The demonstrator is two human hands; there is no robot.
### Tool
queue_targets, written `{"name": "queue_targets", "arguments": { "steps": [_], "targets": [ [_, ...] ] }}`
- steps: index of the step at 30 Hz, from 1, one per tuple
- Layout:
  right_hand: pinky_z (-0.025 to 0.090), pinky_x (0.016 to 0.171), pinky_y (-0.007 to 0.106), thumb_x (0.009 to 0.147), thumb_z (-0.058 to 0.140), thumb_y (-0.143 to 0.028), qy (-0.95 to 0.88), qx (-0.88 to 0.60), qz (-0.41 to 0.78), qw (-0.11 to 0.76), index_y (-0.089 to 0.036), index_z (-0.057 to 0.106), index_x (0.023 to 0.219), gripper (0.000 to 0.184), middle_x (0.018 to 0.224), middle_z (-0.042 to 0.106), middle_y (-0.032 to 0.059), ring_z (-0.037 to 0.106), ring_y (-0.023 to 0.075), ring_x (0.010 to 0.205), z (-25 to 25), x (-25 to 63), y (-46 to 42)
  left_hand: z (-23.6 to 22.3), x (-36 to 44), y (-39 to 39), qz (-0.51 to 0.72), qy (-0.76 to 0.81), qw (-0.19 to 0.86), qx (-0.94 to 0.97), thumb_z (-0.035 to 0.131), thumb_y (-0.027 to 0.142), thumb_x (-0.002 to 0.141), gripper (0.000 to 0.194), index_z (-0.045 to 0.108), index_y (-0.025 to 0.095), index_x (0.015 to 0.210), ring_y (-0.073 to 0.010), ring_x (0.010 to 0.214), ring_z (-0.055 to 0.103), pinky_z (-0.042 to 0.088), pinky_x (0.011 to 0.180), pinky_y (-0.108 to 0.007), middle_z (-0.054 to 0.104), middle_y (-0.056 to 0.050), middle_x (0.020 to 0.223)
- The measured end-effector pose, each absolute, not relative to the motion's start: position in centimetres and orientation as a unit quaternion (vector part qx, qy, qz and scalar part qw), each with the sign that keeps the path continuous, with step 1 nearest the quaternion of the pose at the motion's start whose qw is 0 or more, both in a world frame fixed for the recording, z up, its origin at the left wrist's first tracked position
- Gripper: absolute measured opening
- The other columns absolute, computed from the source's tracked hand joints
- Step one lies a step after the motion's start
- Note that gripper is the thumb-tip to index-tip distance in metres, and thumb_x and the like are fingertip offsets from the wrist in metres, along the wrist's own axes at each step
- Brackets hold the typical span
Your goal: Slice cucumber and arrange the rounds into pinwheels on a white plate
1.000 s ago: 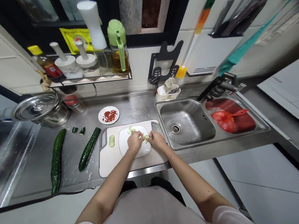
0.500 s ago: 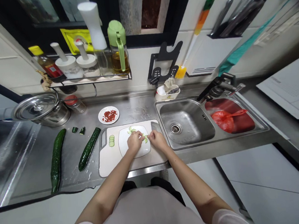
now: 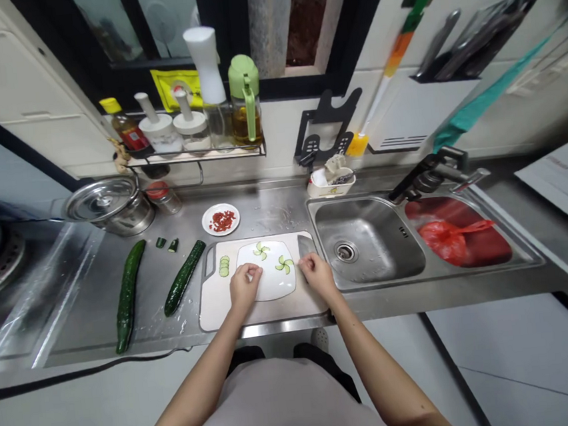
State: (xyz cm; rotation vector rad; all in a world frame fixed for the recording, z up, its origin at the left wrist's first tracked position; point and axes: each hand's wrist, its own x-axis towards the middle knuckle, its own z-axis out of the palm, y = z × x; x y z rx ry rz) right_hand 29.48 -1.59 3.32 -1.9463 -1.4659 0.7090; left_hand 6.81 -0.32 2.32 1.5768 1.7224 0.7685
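Note:
On a cutting board lies a white plate. Two pinwheels of thin cucumber slices sit on the plate, the upper pinwheel near its far edge and the other pinwheel by its right side. My left hand is over the plate's left edge, fingertips and thumb drawn together, with nothing visible in them. Just off the plate's right edge, my right hand has its fingers curled closed, seemingly around nothing. Beyond it shows a grey blade, partly hidden. Overlapping cucumber slices lie on the board's left.
Left of the board are a cut cucumber, a longer cucumber and two end pieces. Behind stands a small plate of chopped red bits. A sink adjoins on the right; a steel pot stands at back left.
My hands have parted from the right-hand pinwheel, the left moving left and nearer me, the right outward. Both pinwheels now show uncovered. The whole view has shifted slightly.

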Motion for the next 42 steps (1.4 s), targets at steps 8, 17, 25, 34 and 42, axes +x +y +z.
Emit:
{"name": "queue_targets", "arguments": {
  "steps": [8, 17, 25, 34, 42],
  "targets": [
    [0.035, 0.060, 0.026, 0.081, 0.046, -0.047, -0.560, -0.726, 0.256, 0.306, -0.020, 0.059, 0.080, 0.030, 0.060, 0.054, -0.0007, 0.051, 0.0162, 0.060, 3.0, 29.7, -3.1, 1.5, -0.5, -1.6, 0.273, 0.775, 0.261, 0.506, 0.055, 0.039, 0.083, 0.023, 0.067, 0.023, 0.092, -0.0166, 0.078, 0.060, 0.041, 0.070, -0.024, 0.067, -0.001, 0.084],
    [0.036, 0.059, 0.027, 0.080, 0.046, -0.052, -0.563, -0.724, 0.250, 0.311, -0.020, 0.060, 0.081, 0.035, 0.059, 0.054, -0.0005, 0.050, 0.0168, 0.058, 2.7, 29.5, -4.0, 2.1, -0.8, -0.8, 0.201, 0.814, 0.203, 0.506, 0.055, 0.045, 0.086, 0.032, 0.064, 0.022, 0.106, -0.0239, 0.094, 0.061, 0.041, 0.080, -0.031, 0.068, -0.007, 0.097],
    [0.036, 0.057, 0.027, 0.081, 0.045, -0.052, -0.571, -0.718, 0.261, 0.302, -0.021, 0.061, 0.081, 0.035, 0.056, 0.052, -0.0017, 0.051, 0.0166, 0.056, 2.8, 29.1, -5.3, 2.2, 0.5, -0.2, 0.173, 0.825, 0.171, 0.511, 0.056, 0.045, 0.085, 0.034, 0.064, 0.022, 0.108, -0.0298, 0.110, 0.057, 0.038, 0.093, -0.040, 0.066, -0.013, 0.110],
    [0.037, 0.057, 0.027, 0.081, 0.046, -0.050, -0.584, -0.703, 0.273, 0.302, -0.021, 0.061, 0.080, 0.032, 0.057, 0.053, -0.0010, 0.052, 0.0174, 0.057, 3.1, 28.1, -5.7, 2.2, 1.2, -0.2, 0.195, 0.818, 0.168, 0.514, 0.059, 0.036, 0.084, 0.026, 0.062, 0.024, 0.107, -0.0258, 0.106, 0.057, 0.040, 0.088, -0.035, 0.065, -0.010, 0.108],
    [0.036, 0.055, 0.026, 0.080, 0.047, -0.050, -0.588, -0.692, 0.282, 0.308, -0.021, 0.060, 0.079, 0.032, 0.056, 0.053, -0.0014, 0.051, 0.0167, 0.055, 3.2, 27.5, -5.7, 1.7, 1.1, -0.5, 0.258, 0.809, 0.200, 0.489, 0.057, 0.029, 0.086, 0.022, 0.063, 0.025, 0.107, -0.0196, 0.095, 0.061, 0.041, 0.082, -0.029, 0.069, -0.002, 0.090]
  ]
}}
